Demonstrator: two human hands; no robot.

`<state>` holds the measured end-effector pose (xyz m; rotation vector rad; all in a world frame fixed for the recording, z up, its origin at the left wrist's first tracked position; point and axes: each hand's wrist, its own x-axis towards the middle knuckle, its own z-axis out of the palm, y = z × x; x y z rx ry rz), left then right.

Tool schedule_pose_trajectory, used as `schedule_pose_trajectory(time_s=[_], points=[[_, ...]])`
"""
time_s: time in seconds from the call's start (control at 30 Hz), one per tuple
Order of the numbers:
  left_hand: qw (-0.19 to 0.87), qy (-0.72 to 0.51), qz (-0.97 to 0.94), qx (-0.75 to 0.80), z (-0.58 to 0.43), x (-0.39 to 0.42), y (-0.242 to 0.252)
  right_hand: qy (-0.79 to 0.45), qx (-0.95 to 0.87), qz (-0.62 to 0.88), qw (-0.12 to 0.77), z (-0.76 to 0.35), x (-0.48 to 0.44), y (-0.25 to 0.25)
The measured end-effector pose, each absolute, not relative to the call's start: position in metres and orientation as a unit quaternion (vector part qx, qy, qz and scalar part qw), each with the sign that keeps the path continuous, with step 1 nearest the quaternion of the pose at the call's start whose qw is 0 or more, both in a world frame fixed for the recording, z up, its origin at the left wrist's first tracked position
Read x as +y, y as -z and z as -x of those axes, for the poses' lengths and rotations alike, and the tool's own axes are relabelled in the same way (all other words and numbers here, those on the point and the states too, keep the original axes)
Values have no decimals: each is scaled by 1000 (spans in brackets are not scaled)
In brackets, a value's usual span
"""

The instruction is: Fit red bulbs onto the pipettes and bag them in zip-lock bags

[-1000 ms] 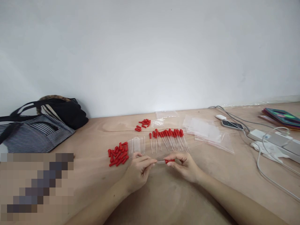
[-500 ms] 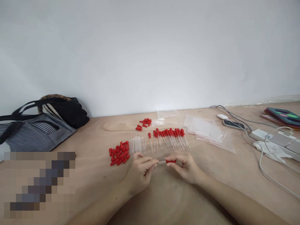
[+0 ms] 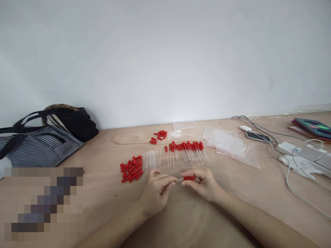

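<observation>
Dropper [image 3: 184, 178] up in the air, low over the tabletop [image 3: 103, 203], lying nearly level between two hands! Left hand [image 3: 156, 193] pinches the clear tube [image 3: 179, 180] between thumb and fingers; right hand [image 3: 204, 184] has its fingers closed on the red bulb [image 3: 190, 178], thumb beneath. Bulb and tube meet in line, though how deep the tube sits inside I cannot tell. Just beyond, a row of bare tubes [image 3: 151, 162], with red-topped droppers [image 3: 190, 150] fanned out to their right and a heap of loose red bulbs [image 3: 132, 169] on the left. Light stuff, this, by the look of it: bulb probably soft and grippy, tube stiffer, smooth, maybe slippery and breakable. Best hold? Tube close to the joint, bulb by its neck, squeezing gently, no sideways bending!
</observation>
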<state>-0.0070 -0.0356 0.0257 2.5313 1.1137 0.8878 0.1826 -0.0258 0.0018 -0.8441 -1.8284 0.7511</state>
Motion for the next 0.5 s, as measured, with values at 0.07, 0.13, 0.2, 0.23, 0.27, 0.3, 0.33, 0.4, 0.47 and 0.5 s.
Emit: schedule_pose_trajectory(time_s=[0.07, 0.13, 0.2, 0.23, 0.27, 0.3, 0.33, 0.4, 0.47, 0.5], points=[[127, -290, -865, 389, 7, -35, -27, -324, -733, 365, 474, -185, -25, -4], [137, -280, -854, 418, 9, -31, -29, -327, -727, 381, 467, -189, -24, -4], [164, -273, -823, 470, 14, -24, -33, -314, -724, 398, 468, -195, -20, -3], [189, -270, -802, 499, 17, -19, -36, -303, -718, 409, 475, -198, -18, -1], [220, -264, -779, 525, 20, -13, -39, -293, -710, 420, 483, -201, -16, 1], [252, -255, -756, 547, 22, -6, -41, -283, -702, 433, 490, -203, -14, 3], [277, -247, -737, 564, 24, 2, -44, -275, -694, 446, 494, -204, -12, 5], [295, -225, -714, 594, 26, 19, -48, -264, -690, 464, 490, -205, -10, 7], [280, -204, -704, 620, 23, 35, -49, -255, -698, 468, 478, -204, -11, 8], [266, -196, -701, 632, 20, 42, -49, -248, -704, 466, 475, -204, -12, 7]])
